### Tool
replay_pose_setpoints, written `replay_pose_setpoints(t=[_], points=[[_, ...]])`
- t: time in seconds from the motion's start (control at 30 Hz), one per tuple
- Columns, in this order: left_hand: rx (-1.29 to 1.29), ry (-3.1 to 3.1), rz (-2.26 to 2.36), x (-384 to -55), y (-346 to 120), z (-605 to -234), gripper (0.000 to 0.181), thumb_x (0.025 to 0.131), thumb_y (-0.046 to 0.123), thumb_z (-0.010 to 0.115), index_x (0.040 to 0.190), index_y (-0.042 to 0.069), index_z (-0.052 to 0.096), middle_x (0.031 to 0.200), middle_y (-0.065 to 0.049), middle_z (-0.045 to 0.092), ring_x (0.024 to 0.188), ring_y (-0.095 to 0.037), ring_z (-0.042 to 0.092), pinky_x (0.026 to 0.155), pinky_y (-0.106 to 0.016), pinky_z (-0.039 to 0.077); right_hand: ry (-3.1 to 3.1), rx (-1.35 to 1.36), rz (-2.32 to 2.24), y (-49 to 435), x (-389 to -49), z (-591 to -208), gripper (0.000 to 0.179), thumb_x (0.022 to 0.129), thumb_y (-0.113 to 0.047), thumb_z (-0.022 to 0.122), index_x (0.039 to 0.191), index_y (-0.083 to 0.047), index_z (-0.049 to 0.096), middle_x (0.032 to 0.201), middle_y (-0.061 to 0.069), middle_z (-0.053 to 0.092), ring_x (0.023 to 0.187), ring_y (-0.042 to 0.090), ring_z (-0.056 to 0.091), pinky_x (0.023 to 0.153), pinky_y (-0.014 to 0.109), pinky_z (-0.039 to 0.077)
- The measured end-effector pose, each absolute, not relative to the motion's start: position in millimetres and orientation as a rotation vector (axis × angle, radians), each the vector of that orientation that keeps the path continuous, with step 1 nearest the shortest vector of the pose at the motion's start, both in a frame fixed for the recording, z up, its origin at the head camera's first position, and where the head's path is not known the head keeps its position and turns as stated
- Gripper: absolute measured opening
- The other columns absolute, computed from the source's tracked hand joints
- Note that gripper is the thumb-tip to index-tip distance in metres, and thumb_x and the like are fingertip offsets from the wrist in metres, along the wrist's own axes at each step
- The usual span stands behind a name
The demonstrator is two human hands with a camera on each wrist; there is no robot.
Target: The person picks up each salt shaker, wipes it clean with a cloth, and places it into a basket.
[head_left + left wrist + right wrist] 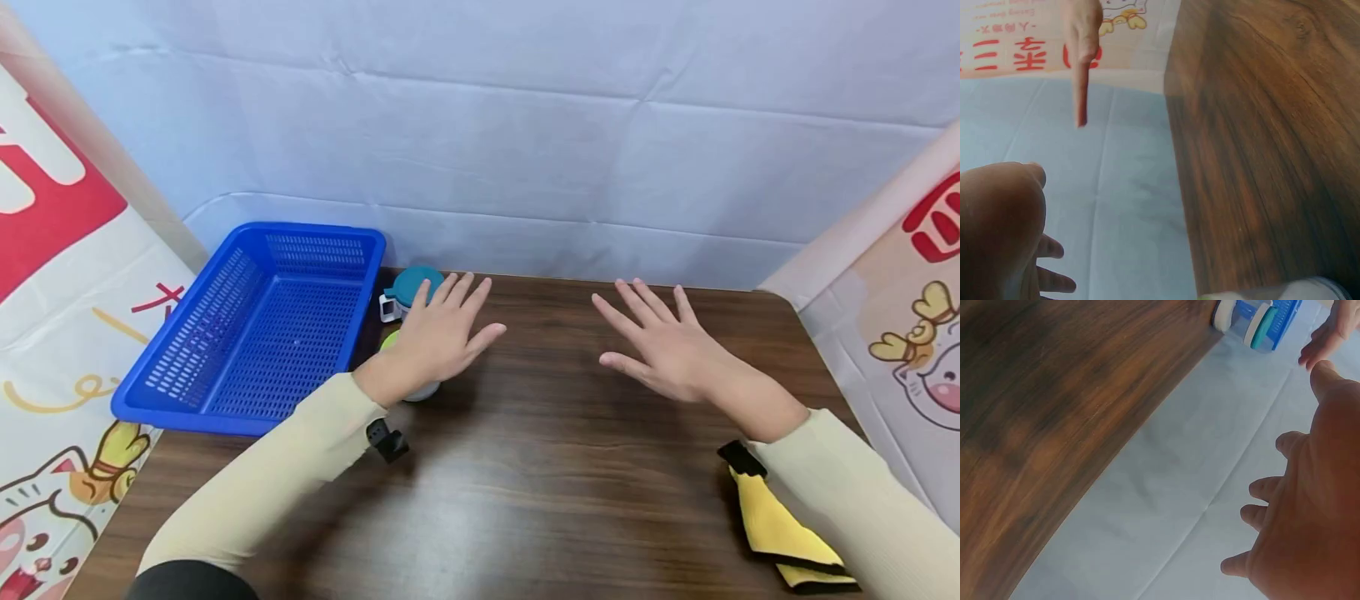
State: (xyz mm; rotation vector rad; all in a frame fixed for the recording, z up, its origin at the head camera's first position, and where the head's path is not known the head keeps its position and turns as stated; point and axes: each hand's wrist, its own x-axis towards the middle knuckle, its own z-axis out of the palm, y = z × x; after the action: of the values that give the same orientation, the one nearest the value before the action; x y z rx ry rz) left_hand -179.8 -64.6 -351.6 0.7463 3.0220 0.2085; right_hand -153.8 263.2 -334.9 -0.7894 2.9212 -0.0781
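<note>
Both hands are held out over the table with fingers spread, palms down and nothing in them. My left hand is nearest two containers beside the basket and partly covers them in the head view. One is a jar with a teal lid and a white clasp; the other shows a lime-green rim, its body mostly hidden behind the hand. My right hand hovers over the right part of the table. Below its wrist lies a folded yellow cloth with black edging, partly covered by the sleeve.
A blue plastic basket with slotted walls stands at the table's left, nothing visible inside. The dark wood table meets a pale cloth backdrop at the back. Printed banners hang at both sides. A black strap hangs at the left wrist.
</note>
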Motion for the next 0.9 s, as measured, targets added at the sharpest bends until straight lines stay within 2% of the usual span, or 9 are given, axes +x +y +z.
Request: replay_pose_setpoints(t=[0.33, 0.63, 0.9], points=[[0.696, 3.099, 0.432, -157.7, -99.2, -358.0, 0.070, 0.106, 0.056, 0.033, 0.161, 0.013, 0.026, 0.163, -0.015, 0.030, 0.152, -0.034, 0.023, 0.122, -0.059, 0.013, 2.940, -0.739, -0.120, 286.5, -131.9, -339.5, 0.078, 0.103, -0.054, 0.048, 0.164, -0.025, 0.009, 0.168, 0.021, 0.006, 0.154, 0.042, 0.004, 0.114, 0.073, -0.007], [0.638, 3.119, 0.843, -138.1, -116.3, -373.5, 0.064, 0.107, 0.043, 0.043, 0.157, 0.004, 0.033, 0.162, -0.019, 0.031, 0.150, -0.037, 0.027, 0.120, -0.061, 0.014, 2.948, -0.668, -0.213, 306.5, -111.6, -350.9, 0.077, 0.104, -0.049, 0.051, 0.164, -0.021, 0.011, 0.167, 0.023, 0.009, 0.154, 0.041, 0.003, 0.114, 0.071, -0.009], [0.545, 3.126, 1.118, -125.4, -123.3, -389.7, 0.058, 0.106, 0.032, 0.048, 0.153, -0.001, 0.037, 0.158, -0.021, 0.037, 0.149, -0.035, 0.030, 0.120, -0.057, 0.019, 2.968, -0.613, -0.249, 323.7, -101.9, -360.5, 0.078, 0.104, -0.046, 0.051, 0.164, -0.020, 0.008, 0.166, 0.025, 0.009, 0.154, 0.042, 0.002, 0.112, 0.074, -0.009]])
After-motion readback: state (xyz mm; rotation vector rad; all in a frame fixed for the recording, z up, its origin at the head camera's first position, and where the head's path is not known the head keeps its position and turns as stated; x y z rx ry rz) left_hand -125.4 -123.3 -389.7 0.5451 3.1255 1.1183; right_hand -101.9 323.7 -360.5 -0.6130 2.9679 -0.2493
